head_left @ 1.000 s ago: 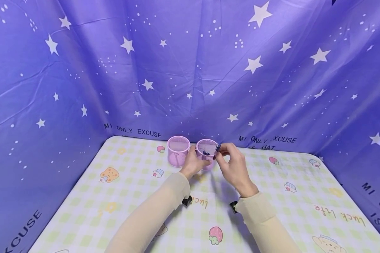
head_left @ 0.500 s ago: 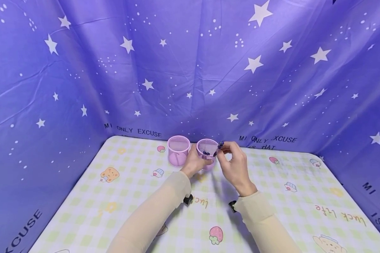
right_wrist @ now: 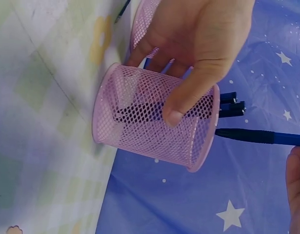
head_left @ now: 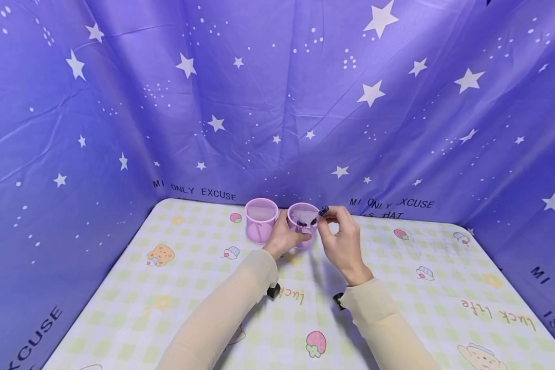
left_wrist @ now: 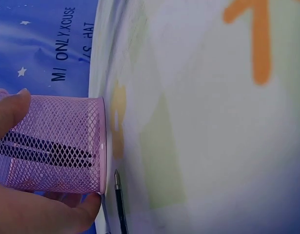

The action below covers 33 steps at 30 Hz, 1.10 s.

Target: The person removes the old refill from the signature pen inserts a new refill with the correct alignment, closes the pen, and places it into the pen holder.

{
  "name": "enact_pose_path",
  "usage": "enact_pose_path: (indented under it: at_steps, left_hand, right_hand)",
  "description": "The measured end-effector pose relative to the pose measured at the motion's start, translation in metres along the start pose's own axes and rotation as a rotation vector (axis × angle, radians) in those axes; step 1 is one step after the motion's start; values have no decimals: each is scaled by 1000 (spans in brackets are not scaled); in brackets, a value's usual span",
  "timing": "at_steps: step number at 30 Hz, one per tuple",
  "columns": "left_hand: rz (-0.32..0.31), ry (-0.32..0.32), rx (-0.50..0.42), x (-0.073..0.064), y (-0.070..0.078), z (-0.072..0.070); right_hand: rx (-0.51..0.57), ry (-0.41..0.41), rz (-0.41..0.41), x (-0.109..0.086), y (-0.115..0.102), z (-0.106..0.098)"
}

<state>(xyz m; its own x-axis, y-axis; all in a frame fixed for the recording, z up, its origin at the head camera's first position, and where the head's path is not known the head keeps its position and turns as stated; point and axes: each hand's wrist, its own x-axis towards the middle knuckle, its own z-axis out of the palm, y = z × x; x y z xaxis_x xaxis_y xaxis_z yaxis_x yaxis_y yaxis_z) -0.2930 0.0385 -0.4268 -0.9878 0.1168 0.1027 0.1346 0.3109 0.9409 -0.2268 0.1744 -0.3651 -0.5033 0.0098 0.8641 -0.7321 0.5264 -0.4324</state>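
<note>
My left hand [head_left: 284,240] grips the right-hand pink mesh pen holder [right_wrist: 150,141], fingers and thumb round its wall. Several dark pens [right_wrist: 231,105] stand inside, their ends poking past the rim. My right hand [head_left: 345,246] pinches a blue pen [right_wrist: 289,139] with a dark grip section. That pen is tilted at the holder's right rim, its dark end at the opening; I cannot tell how far inside it reaches. Low by the holder's base, a dark pen with a metal tip [left_wrist: 119,200] lies on the table, mostly hidden under my left hand in the head view.
A second pink mesh pen holder [head_left: 258,231] stands upright just left of my left hand. Both holders are near the back edge of the table, on a green-checked cloth [head_left: 189,298]. A blue star-printed curtain [head_left: 277,103] hangs close behind and at the sides.
The blue pen in my right hand has tilted, its upper end leaning right and its lower end coming over the rim. My left hand and both holders have stayed put.
</note>
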Motion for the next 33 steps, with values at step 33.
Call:
enact_pose_path:
  at_steps: [33]
  left_hand:
    - [37,-51,-38,3,-1,-4]
  right_hand:
    - [-43,-89,16,-11,20,15]
